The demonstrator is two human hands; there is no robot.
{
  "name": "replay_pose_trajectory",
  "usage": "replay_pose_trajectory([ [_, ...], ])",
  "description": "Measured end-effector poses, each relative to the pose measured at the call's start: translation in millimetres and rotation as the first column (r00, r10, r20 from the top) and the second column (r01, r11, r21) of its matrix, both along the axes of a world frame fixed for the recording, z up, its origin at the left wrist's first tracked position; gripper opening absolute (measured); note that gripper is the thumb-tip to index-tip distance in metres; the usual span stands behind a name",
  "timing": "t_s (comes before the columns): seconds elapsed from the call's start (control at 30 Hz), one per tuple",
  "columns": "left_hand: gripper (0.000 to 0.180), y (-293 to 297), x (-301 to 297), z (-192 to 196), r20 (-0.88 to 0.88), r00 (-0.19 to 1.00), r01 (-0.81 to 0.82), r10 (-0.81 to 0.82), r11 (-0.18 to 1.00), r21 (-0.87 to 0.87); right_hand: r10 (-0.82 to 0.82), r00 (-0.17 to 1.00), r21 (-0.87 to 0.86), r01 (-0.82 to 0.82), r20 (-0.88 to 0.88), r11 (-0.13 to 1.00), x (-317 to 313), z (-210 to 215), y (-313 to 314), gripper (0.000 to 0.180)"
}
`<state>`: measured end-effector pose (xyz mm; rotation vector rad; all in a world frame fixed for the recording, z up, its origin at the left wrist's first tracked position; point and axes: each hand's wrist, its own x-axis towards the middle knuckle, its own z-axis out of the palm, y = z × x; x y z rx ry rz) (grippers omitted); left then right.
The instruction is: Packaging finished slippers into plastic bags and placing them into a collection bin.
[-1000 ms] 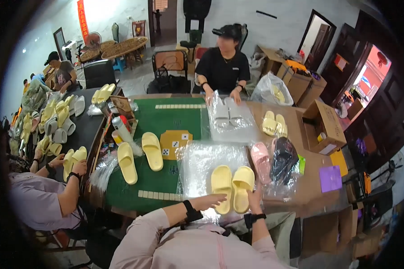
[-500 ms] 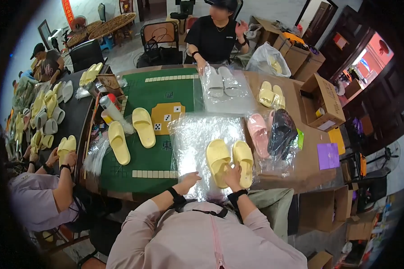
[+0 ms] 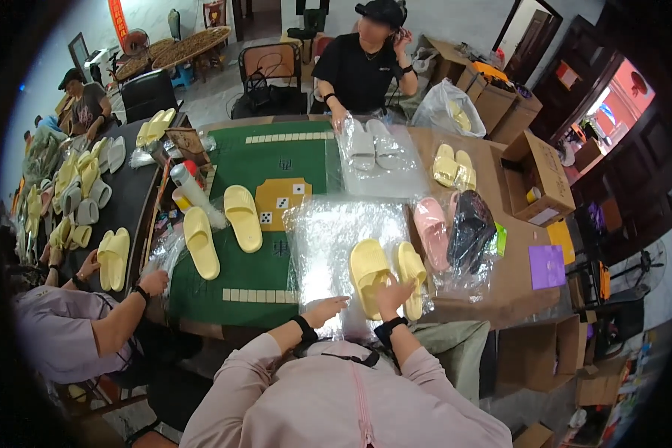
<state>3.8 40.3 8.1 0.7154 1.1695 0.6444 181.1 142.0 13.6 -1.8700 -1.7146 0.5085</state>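
Two yellow slippers lie before me on a clear plastic bag (image 3: 317, 231): the left yellow slipper (image 3: 367, 261) is flat, while the right yellow slipper (image 3: 409, 261) leans onto its side. My right hand (image 3: 393, 297) is between them, fingers on the right slipper's inner edge; the fingertips are partly hidden. My left hand (image 3: 325, 310) rests at the bag's near left part, fingers stretched and holding nothing. Right of the bag, a pink slipper (image 3: 431, 233) lies beside a black slipper (image 3: 472, 224) in clear plastic.
Two more yellow slippers (image 3: 243, 218) lie on the green mat (image 3: 276, 269). Across the table, a co-worker's hand touches bagged grey slippers (image 3: 362, 149). An open cardboard box (image 3: 539, 175) stands at the right. At left, another person sits by a dark table with many slippers.
The right slipper has tipped from flat toward its side under my right hand. My left hand has shifted slightly right. The neighbour at left has put down a yellow pair and reached toward our table.
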Motion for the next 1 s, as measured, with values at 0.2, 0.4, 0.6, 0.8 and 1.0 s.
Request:
replay_pose_trajectory([
  [0.2,0.043,-3,-4,-47,0.022,0.997,0.066,-0.073,0.973,0.223,0.098,0.994,-0.031,-0.096,0.046,0.995,8,-13,2,0.037],
  [0.4,0.055,0,-5,-71,0.063,0.998,-0.029,0.014,0.970,0.241,0.268,0.962,-0.079,-0.264,0.054,0.961,8,0,6,0.042],
  [0.6,0.041,1,-6,-46,-0.145,0.988,0.120,-0.048,0.831,0.543,0.415,0.895,-0.307,-0.353,0.164,0.884,4,15,20,0.043],
  [0.8,0.038,13,-2,-5,-0.044,0.944,-0.292,0.326,0.893,0.344,0.314,0.928,-0.015,-0.317,0.200,0.948,-2,28,22,0.039],
  [1.0,0.036,1,-37,-11,-0.166,0.766,-0.600,0.621,0.783,0.162,0.294,0.948,0.327,-0.240,-0.125,0.914,-10,43,5,0.034],
])
